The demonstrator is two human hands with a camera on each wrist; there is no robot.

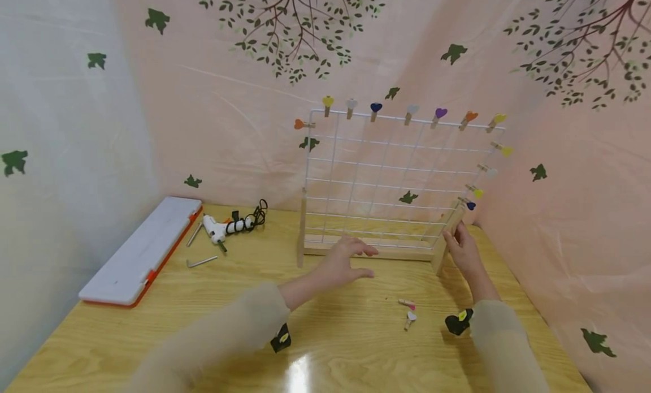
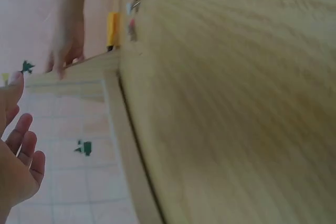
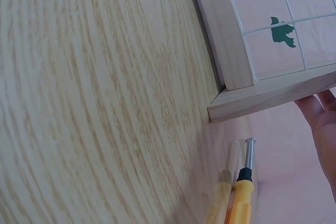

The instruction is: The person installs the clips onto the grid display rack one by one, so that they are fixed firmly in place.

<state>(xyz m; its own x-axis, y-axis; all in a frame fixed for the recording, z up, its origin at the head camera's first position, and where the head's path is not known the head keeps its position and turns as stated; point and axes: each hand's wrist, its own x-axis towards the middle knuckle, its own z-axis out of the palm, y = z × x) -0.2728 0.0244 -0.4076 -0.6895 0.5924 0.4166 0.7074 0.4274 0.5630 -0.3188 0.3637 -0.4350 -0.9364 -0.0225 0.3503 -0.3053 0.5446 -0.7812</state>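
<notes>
A white wire grid (image 1: 373,161) stands upright in a wooden stand (image 1: 366,249). Small clothespins with coloured hearts, such as a blue one (image 1: 376,108), line its top and right edges, with an orange one (image 1: 300,124) at upper left. My right hand (image 1: 465,254) grips the right wooden post (image 3: 278,95) below the lowest clothespin; part of its hold is hidden. My left hand (image 1: 338,263) hovers before the lower bar, fingers spread and holding nothing. Two loose clothespins lie on the table: one with a pink heart (image 1: 407,303), the other with a white heart (image 1: 409,319).
At left lies a white case (image 1: 142,251) with red edges. Beside it are a white glue gun (image 1: 216,228) with a coiled black cord, a metal rod (image 1: 194,234) and a hex key (image 1: 202,262). A yellow-handled tool (image 3: 241,198) lies beyond the right post.
</notes>
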